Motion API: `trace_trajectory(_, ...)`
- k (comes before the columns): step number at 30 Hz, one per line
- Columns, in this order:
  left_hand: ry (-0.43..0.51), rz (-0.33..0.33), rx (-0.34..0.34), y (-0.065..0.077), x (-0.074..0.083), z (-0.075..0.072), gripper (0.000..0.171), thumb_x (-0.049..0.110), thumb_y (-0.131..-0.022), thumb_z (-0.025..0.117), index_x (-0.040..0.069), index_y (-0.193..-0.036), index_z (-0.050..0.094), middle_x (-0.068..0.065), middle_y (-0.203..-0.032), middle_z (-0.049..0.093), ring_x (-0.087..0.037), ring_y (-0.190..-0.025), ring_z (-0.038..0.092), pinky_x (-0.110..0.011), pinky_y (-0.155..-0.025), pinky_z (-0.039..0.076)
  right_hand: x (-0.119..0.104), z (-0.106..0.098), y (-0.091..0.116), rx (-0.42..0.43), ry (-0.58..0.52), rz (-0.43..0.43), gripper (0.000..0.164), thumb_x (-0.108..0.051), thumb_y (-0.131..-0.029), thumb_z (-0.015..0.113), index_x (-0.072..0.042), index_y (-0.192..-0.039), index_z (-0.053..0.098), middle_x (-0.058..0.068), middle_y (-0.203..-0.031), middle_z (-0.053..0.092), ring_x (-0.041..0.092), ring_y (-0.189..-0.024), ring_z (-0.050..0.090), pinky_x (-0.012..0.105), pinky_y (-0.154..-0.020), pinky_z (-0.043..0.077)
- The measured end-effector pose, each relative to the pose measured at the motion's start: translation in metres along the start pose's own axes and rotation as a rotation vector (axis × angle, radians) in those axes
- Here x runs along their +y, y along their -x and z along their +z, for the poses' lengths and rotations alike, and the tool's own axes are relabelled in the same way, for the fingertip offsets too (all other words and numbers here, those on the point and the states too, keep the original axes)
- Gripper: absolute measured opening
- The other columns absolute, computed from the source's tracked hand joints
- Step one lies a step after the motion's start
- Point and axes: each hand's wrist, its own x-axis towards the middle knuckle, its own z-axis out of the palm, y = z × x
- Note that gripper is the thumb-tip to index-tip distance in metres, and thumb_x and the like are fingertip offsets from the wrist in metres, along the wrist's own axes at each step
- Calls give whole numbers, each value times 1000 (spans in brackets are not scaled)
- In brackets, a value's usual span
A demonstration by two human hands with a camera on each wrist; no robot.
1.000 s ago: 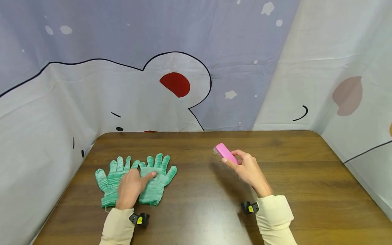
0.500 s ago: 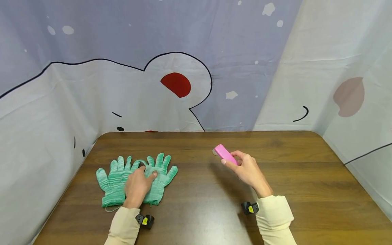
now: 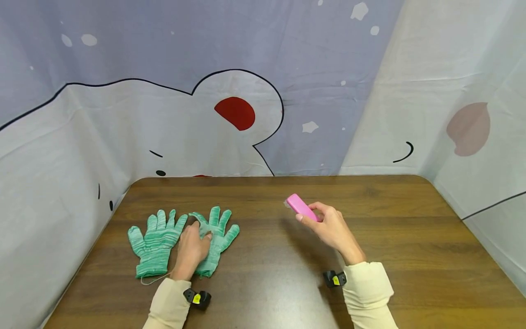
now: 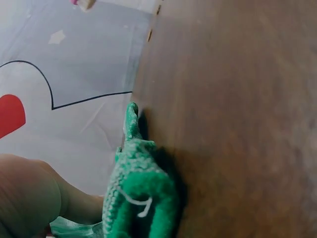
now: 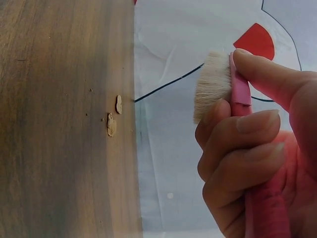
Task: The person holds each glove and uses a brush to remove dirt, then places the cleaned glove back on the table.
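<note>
Two green knitted gloves lie side by side on the table's left half. My left hand (image 3: 191, 249) pinches the left side of the right-hand glove (image 3: 214, 257), whose fabric bunches up there. Close up in the left wrist view, the thumb presses on this glove (image 4: 141, 183), and a loose white thread shows at its edge. Flat to the left lies the other glove (image 3: 155, 246), a thread trailing from its cuff. My right hand (image 3: 334, 230) grips a pink brush (image 3: 302, 207) above the table. Its pale bristles (image 5: 213, 84) point left in the right wrist view.
The brown wooden table (image 3: 271, 283) has rounded far corners. A printed fabric curtain (image 3: 320, 68) hangs behind it and along both sides. Two small pale flakes or chipped spots (image 5: 111, 125) show near the table's edge in the right wrist view.
My left hand has moved a little to the right, off the left glove. The right glove's left side has lifted and folded in its grasp. The brush has barely moved.
</note>
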Motion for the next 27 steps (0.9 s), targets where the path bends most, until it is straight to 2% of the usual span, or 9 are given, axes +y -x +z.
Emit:
trace_trajectory(2, -3, -7, 6, 0, 0, 1, 50, 16, -91, 55, -9, -131, 38, -32, -125, 44, -47, -116, 40, -60, -91, 34, 0, 0, 0, -4, -2, 2, 38, -37, -79, 70, -10, -105, 62, 8, -79, 68, 14, -64, 58, 29, -54, 46)
trace_trajectory(6, 3, -49, -15, 0, 1, 1, 52, 18, -91, 54, -7, -133, 36, -31, -129, 42, -48, -119, 36, -70, -91, 21, 0, 0, 0, -9, -6, 8, 39, -37, -79, 70, -11, -106, 62, 8, -80, 68, 14, -64, 58, 30, -54, 45)
trace_trajectory(9, 7, -73, -15, 0, 2, 1, 51, 18, -90, 56, -8, -131, 40, -31, -129, 42, -48, -118, 36, -71, -89, 17, 1, 0, 0, -11, -9, 9, 39, -38, -79, 70, -10, -106, 62, 8, -79, 68, 14, -64, 58, 30, -54, 45)
trace_trajectory(15, 3, -79, -29, 1, 2, -1, 47, 19, -90, 56, -9, -127, 45, -32, -128, 42, -47, -116, 38, -68, -88, 22, 1, 1, 0, -13, 3, 7, 40, -39, -79, 71, -11, -106, 62, 6, -76, 66, 14, -61, 55, 30, -52, 44)
trace_trajectory(19, 13, -47, -48, 1, 1, -2, 45, 19, -91, 54, -10, -125, 45, -31, -127, 43, -47, -114, 41, -63, -87, 31, 0, 1, 0, -10, 10, 7, 40, -39, -78, 71, -11, -105, 62, 5, -74, 66, 14, -59, 54, 29, -51, 43)
trace_trajectory(22, 49, -9, -63, 1, 0, -4, 42, 18, -92, 53, -11, -121, 46, -30, -121, 48, -44, -108, 47, -52, -79, 41, -1, -2, 1, -51, -98, 34, 41, -40, -78, 71, -12, -106, 61, 5, -69, 62, 13, -50, 49, 28, -44, 41)
trace_trajectory(24, 100, 10, -72, 0, 1, -6, 39, 19, -92, 53, -10, -116, 47, -28, -111, 51, -38, -98, 51, -43, -71, 41, -4, -6, 3, -82, -196, 54, 42, -41, -78, 70, -13, -107, 60, 5, -64, 58, 13, -44, 44, 26, -39, 37)
trace_trajectory(27, 270, 25, -100, 0, 9, -8, 25, 22, -91, 56, -2, -95, 50, -15, -84, 50, -27, -78, 49, -36, -65, 37, -8, -12, 6, -112, -339, 88, 41, -42, -79, 70, -15, -108, 58, 6, -59, 50, 12, -40, 38, 23, -34, 32)
